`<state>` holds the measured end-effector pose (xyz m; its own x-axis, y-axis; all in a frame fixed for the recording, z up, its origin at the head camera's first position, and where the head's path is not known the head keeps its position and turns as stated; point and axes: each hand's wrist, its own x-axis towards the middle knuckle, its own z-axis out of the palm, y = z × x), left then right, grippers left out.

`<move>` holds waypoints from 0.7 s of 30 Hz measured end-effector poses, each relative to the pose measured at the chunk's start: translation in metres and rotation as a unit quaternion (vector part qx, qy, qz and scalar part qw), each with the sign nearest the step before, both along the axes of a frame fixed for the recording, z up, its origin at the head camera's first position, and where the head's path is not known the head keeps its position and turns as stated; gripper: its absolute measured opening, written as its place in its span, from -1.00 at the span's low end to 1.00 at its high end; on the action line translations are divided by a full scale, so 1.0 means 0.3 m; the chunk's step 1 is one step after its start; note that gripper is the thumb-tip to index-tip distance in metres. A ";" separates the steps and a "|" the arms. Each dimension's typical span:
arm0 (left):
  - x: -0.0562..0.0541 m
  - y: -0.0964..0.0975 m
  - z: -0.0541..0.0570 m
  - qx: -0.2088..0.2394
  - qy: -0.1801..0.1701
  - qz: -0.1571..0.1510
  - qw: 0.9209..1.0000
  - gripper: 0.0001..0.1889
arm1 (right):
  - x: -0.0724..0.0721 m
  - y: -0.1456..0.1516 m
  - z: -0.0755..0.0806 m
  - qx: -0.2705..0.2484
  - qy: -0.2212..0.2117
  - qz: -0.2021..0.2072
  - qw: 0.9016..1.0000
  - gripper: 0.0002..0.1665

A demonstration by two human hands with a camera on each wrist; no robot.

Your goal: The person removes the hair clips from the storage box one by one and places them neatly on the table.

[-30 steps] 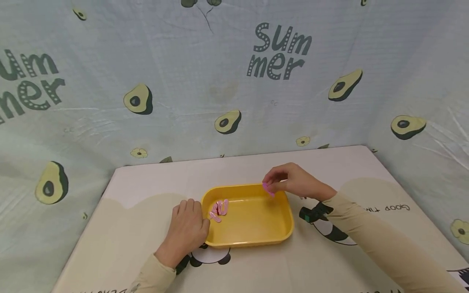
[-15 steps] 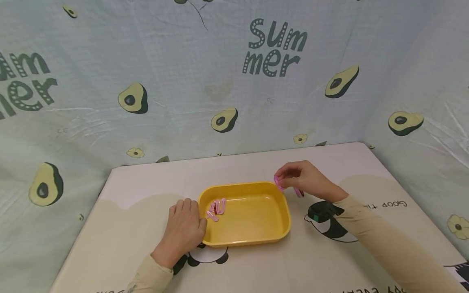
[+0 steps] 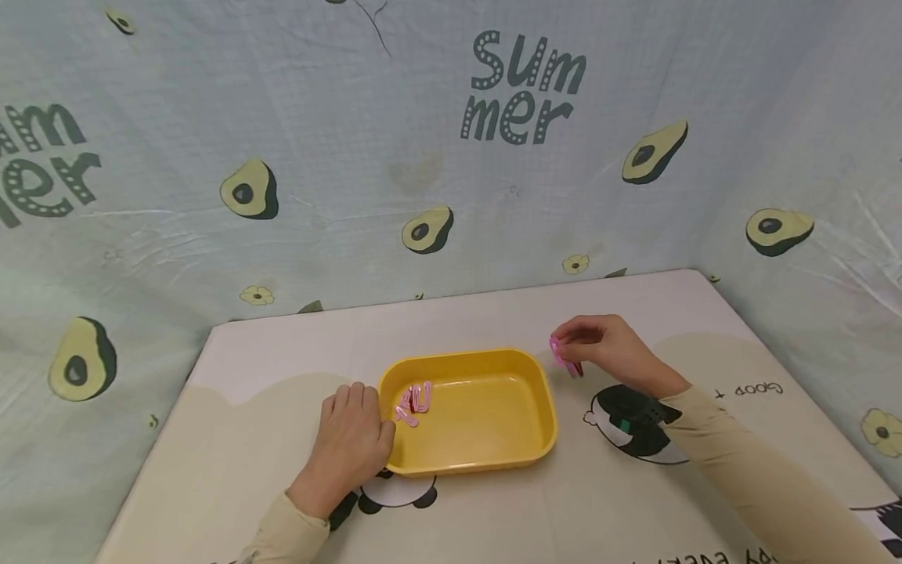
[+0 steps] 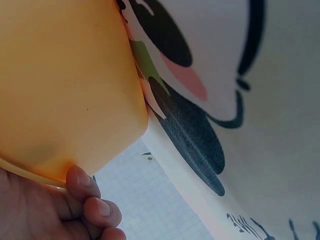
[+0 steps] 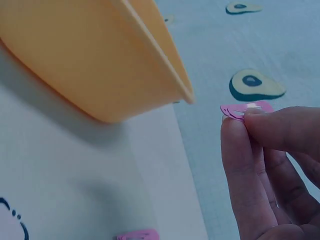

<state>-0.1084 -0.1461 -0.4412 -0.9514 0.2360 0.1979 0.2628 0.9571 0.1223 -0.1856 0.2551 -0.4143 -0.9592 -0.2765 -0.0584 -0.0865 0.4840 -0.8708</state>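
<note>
My left hand (image 3: 352, 435) grips the left end of a yellow plastic tray (image 3: 486, 466), and in the left wrist view its curled fingers (image 4: 82, 182) lie against the rim. Several pink hair clips (image 3: 416, 399) are inside the tray at its left end. To the right of the tray, my right hand (image 3: 613, 352) pinches a pink hair clip (image 5: 245, 108) between thumb and finger, above the table. A second pink hair clip (image 5: 139, 235) lies on the table just below that hand, partly covered in the head view.
A pale tablecloth (image 3: 282, 439) with printed animal figures and lettering covers the table. Behind and beside it hangs a light sheet (image 3: 338, 157) with avocado prints. A dark device (image 3: 637, 411) is worn on the right wrist.
My right hand has moved right with its hair clip, from over the tray's far right corner to beside the tray. My left hand stays on the tray. The head view has shifted slightly.
</note>
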 end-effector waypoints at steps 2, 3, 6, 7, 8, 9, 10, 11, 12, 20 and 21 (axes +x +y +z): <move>0.000 -0.001 0.000 0.001 0.000 -0.001 1.000 -0.81 | 0.005 0.017 -0.008 0.005 -0.001 -0.015 1.000 -0.66; 0.000 -0.001 0.000 0.001 0.001 -0.002 1.000 -0.81 | 0.007 0.025 -0.012 0.007 0.000 -0.023 1.000 -0.66; 0.005 -0.003 0.003 0.000 0.000 -0.001 1.000 -0.82 | 0.012 0.042 -0.025 0.004 -0.003 -0.038 0.999 -0.64; 0.005 -0.003 0.005 0.000 0.000 -0.001 1.000 -0.83 | 0.013 0.048 -0.027 0.004 -0.004 -0.041 0.999 -0.64; 0.004 -0.003 0.007 -0.001 0.000 0.000 1.000 -0.83 | 0.014 0.052 -0.030 0.002 -0.005 -0.044 0.999 -0.63; 0.005 -0.003 0.008 -0.001 -0.001 0.001 1.000 -0.83 | 0.014 0.056 -0.034 -0.003 -0.006 -0.046 0.999 -0.62; 0.005 -0.003 0.009 -0.002 -0.002 0.002 1.000 -0.83 | 0.014 0.061 -0.039 -0.008 -0.008 -0.048 0.999 -0.61; 0.005 -0.003 0.009 -0.001 -0.002 0.002 1.000 -0.83 | 0.013 0.065 -0.044 -0.015 -0.010 -0.051 0.999 -0.61; 0.004 -0.002 0.009 -0.001 -0.003 0.001 1.000 -0.83 | 0.013 0.070 -0.049 -0.019 -0.010 -0.053 0.998 -0.60; 0.002 0.005 0.010 -0.002 -0.001 -0.004 1.000 -0.85 | 0.009 0.115 -0.096 -0.046 -0.013 -0.072 0.996 -0.56; 0.001 0.006 0.009 -0.002 0.000 -0.004 1.000 -0.84 | 0.009 0.122 -0.101 -0.041 -0.010 -0.075 0.996 -0.56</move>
<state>-0.1082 -0.1443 -0.4384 -0.9496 0.2448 0.1960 0.2706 0.9554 0.1179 -0.1829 0.2916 -0.4446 -0.9890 -0.1347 -0.0618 0.0000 0.4166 -0.9091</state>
